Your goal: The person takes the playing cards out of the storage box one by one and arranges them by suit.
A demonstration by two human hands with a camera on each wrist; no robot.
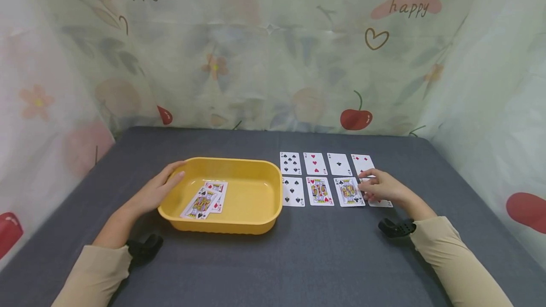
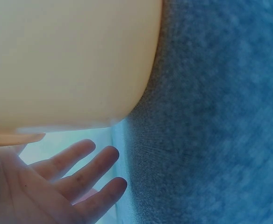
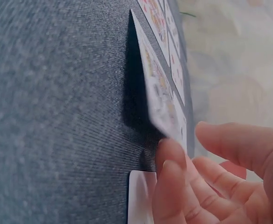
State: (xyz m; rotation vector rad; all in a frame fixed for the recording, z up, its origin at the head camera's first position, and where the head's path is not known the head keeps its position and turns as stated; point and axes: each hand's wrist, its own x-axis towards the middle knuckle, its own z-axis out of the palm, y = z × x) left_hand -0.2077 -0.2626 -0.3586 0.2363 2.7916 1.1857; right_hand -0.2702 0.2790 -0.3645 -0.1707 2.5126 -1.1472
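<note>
My left hand [image 1: 159, 186] rests at the left rim of a yellow tray [image 1: 239, 224], thumb over the rim. In the left wrist view, its fingers [image 2: 92, 172] are spread outside the tray wall. Two overlapping playing cards, a king [image 1: 199, 203] and a red-suited card [image 1: 217, 205], lie in the tray. My right hand [image 1: 386, 187] touches the right edge of a black-suited king card [image 1: 347, 191]. That card tilts up in the right wrist view, its edge at the fingertips [image 3: 169, 151], the thumb apart. Beneath the hand, a neighbouring card [image 1: 381, 203] is partly hidden.
Right of the tray lie two rows of face-up cards: the far row includes a spade card [image 1: 291, 164], a heart card [image 1: 315, 164], a club card [image 1: 339, 165] and a diamond card [image 1: 362, 161]. Nearer are a spade card [image 1: 293, 192] and a king of hearts [image 1: 320, 191]. Patterned curtains [image 1: 268, 60] surround the dark table [image 1: 290, 259].
</note>
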